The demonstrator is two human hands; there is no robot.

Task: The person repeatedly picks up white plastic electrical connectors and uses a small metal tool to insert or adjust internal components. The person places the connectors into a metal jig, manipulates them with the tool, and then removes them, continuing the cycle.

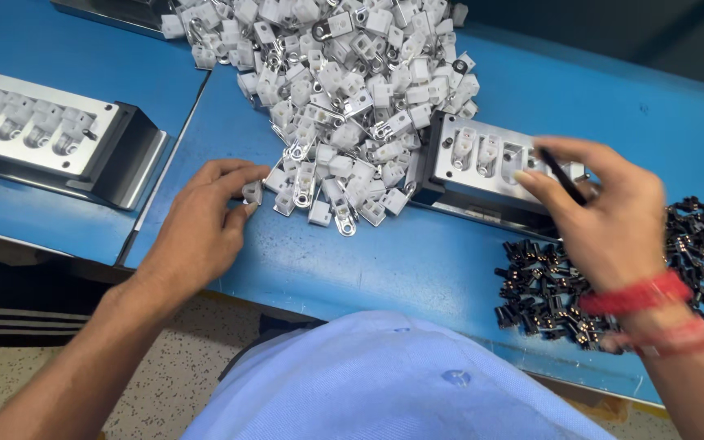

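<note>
One white plastic clip is pinched betw. thumb & fingers of the left hand at the edge of the white clip pile. A thin black pin is gripped by the right hand over the metal fixture w/ slots; black parts lie beside.

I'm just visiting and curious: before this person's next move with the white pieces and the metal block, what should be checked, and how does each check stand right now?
1. Left hand has one white piece pinched at its fingertips: ok.
2. That piece is clear of the white pile: ok, it sits at the pile's near edge.
3. Metal block by the right hand has open slots: cannot tell, the hand covers part of it.
4. Right hand holds the thin dark stick firmly: ok.
5. Black parts lie within reach under the right wrist: ok.
6. Second block at left is filled: cannot tell.
</note>
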